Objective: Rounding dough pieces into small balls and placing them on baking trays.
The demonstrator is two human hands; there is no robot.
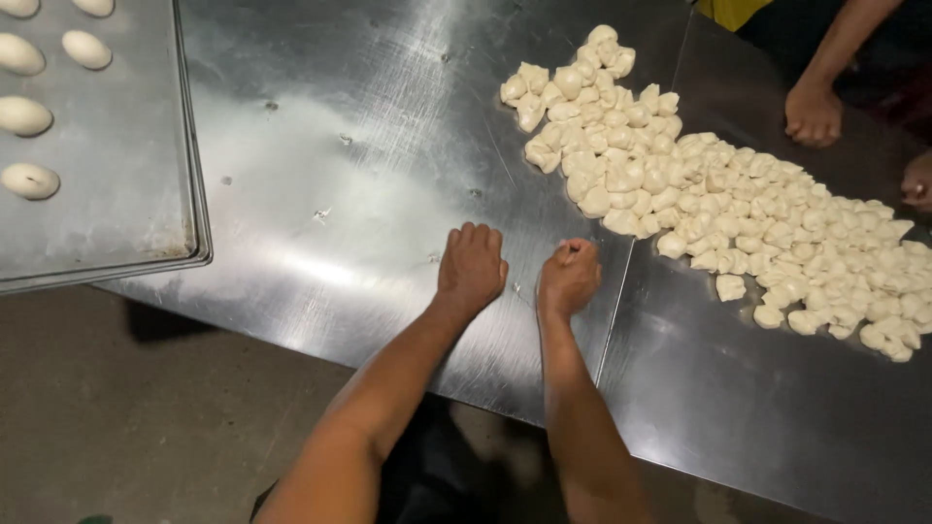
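My left hand lies palm down on the steel table, fingers together and curved, cupped over something I cannot see; if a dough piece is under it, the palm hides it entirely. My right hand sits just beside it, curled into a loose fist, knuckles up. A pale scrap shows at the top of the fist, so I judge it is closed on a small dough piece, though most of that is hidden.

Beyond my right hand, starting just past its knuckles, the pile of cut dough pieces runs away to the right across the table, a long band of rough, uneven lumps touching and overlapping each other. It is large, and none of the lumps in it looks rounded.

To the far left, the tray holds the shaped ones: six smooth oval balls in its left part, set apart from each other in rows. The rest of the tray that shows is bare metal.

So I reckon the work is early: a few pieces shaped and laid out, far more lying raw in the pile.

At the far right, another person's hand rests in a fist on the table near the pile's end, and a second hand shows at the edge.
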